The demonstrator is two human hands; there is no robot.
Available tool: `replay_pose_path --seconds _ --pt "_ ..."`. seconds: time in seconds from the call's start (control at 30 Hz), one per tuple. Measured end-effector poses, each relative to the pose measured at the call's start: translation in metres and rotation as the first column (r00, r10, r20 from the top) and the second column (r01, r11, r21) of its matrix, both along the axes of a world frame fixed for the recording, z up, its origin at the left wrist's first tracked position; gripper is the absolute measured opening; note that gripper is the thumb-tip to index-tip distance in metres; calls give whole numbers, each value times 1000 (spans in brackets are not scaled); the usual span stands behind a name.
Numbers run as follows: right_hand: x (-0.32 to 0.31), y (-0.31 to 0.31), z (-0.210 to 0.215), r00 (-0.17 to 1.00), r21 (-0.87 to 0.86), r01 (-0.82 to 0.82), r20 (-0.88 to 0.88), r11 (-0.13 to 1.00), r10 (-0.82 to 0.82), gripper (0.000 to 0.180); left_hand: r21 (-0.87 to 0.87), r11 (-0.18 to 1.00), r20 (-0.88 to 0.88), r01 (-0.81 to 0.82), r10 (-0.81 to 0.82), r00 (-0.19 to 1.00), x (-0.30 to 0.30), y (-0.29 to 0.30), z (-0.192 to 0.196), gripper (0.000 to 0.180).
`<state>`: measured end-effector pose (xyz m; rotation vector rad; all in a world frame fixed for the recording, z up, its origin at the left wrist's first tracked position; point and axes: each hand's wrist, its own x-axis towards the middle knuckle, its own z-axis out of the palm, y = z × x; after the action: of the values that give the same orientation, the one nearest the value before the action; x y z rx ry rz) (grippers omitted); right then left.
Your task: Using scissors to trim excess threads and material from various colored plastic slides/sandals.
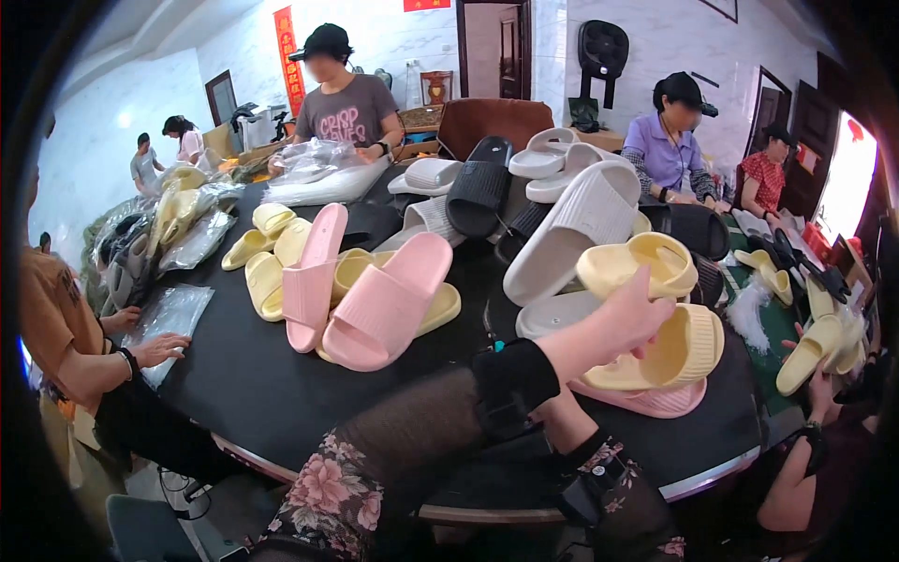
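Observation:
My left hand [629, 316] reaches across to the right with its fingers closed at the edge of a pale yellow slide slipper [613, 268]. Just below it, another yellow slipper [698, 348] lies on a pink slipper [670, 403]. My right hand [567, 421] is tucked beneath my left forearm beside this stack; its wrist shows, but its fingers are mostly hidden. Grey slippers [576, 229] are heaped directly behind my hands. To the left, two pink slippers [389, 304] lean on several yellow ones [265, 286].
The black tabletop [253, 365] curves around in front of me. Black slippers [480, 192] lie in the central heap. Across the table, a person [346, 112] handles clear plastic bags [323, 178]. Co-workers sit or stand on both sides; one at right holds yellow slippers [813, 351].

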<state>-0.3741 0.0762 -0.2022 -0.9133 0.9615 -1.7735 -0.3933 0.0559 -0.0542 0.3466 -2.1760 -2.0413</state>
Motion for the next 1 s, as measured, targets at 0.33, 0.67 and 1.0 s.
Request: replay_pose_path --seconds 0.33,0.67,1.0 --pt "11 0 54 990 347 -62 139 936 14 27 -532 827 -326 -180 -4 945 118 -81 9 28" --pt "14 -1 56 990 395 -142 47 908 134 38 -868 147 -284 -475 637 716 278 -258 -16 32" --pt "13 2 53 991 372 -136 60 918 122 37 -913 199 -173 -357 604 778 262 -261 -14 26"
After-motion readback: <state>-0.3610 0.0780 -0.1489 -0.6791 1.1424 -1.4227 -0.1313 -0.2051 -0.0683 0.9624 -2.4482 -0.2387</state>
